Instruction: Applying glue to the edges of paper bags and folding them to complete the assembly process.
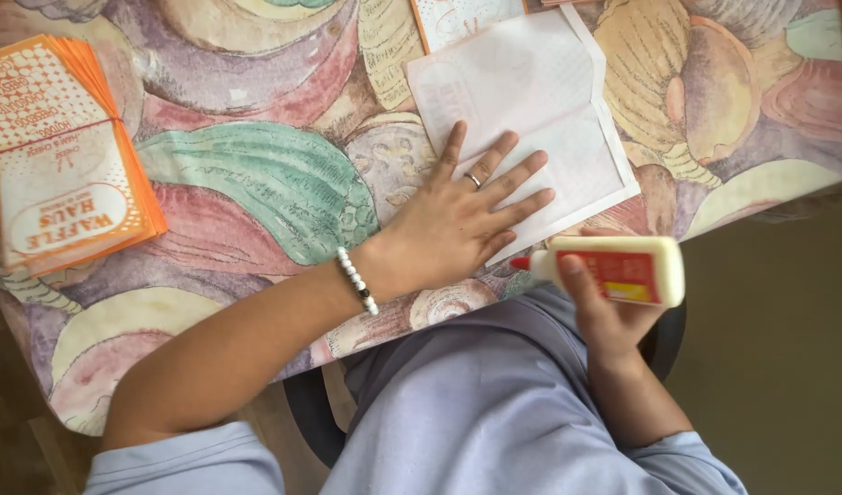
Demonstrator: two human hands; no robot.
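The white paper sheet (531, 110) is pressed flat on the patterned tabletop (256, 183) by the left hand (457, 220), fingers spread. Just right of that sheet's near edge, a glue bottle (613, 270) is gripped closed in the right hand (609, 316).

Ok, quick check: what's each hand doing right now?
Left hand: open, flat on the white paper.
Right hand: closed around the glue bottle.

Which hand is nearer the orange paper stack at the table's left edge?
Left. The left hand lies flat on the white folded sheet, well right of the orange paper stack. The right hand, gripping the glue bottle, is farther right, off the table edge.
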